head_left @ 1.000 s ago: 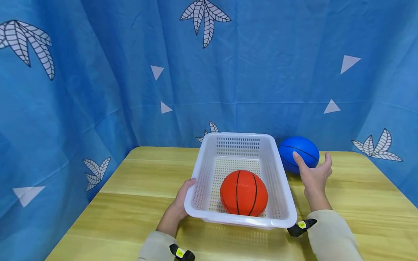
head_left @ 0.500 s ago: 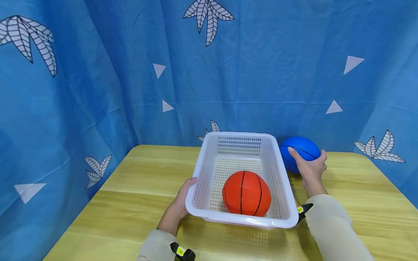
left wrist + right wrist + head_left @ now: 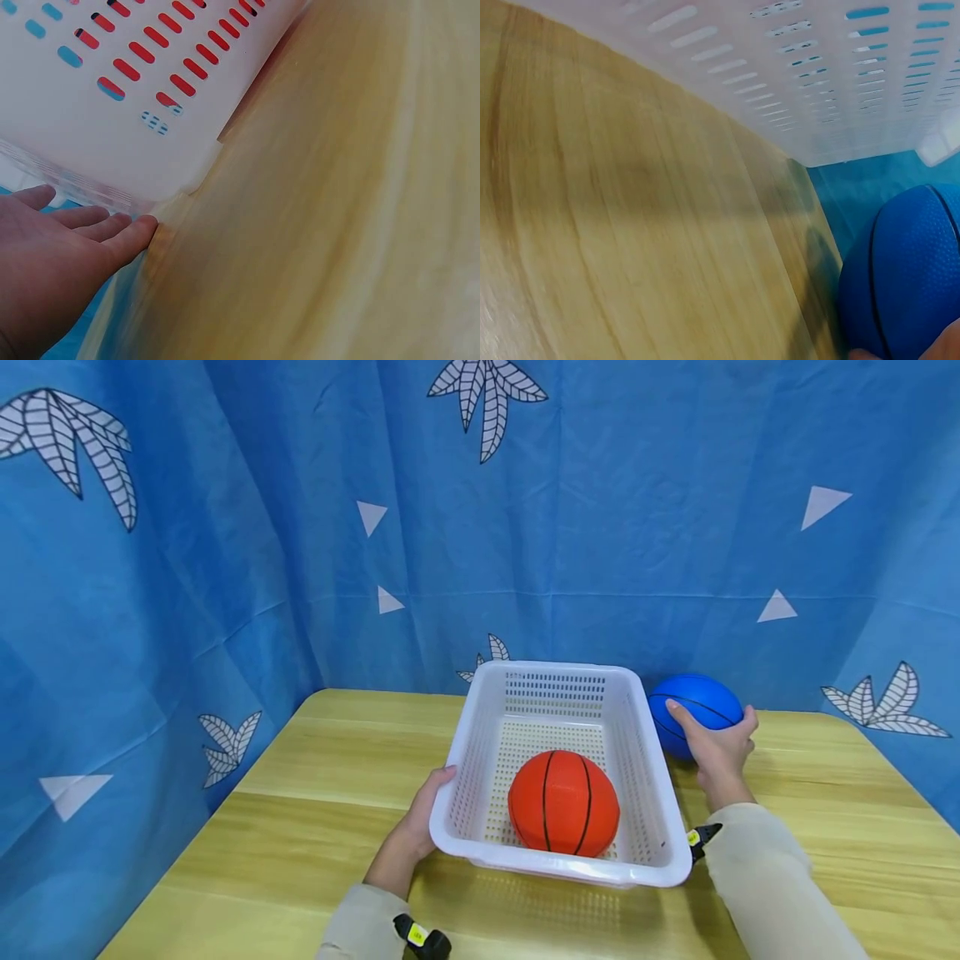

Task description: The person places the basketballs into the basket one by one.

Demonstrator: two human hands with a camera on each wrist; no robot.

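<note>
A white plastic basket (image 3: 512,860) with slotted walls stands on the table, a red basketball (image 3: 564,803) lying inside toward its near side. At the basket's left side, my left hand (image 3: 415,822) holds the rim, thumb on top. In the left wrist view, that hand's fingers (image 3: 127,238) reach along the basket's outer wall. Beyond the basket's right side sits a blue basketball (image 3: 696,693). My right hand (image 3: 722,752) grips it from the near right, with the thumb on its near face. Most of the right fingers are hidden behind the ball; the right wrist view catches only their edge.
A light wooden table (image 3: 322,760) lies under everything. A blue curtain (image 3: 637,510) with white leaves and triangles hangs close behind the table's far edge. The basket wall is right beside the blue ball.
My right hand has closed from a spread pose onto the blue basketball, which stays by the curtain. The red basketball rocked slightly right, then back. My left hand keeps its place on the rim.
</note>
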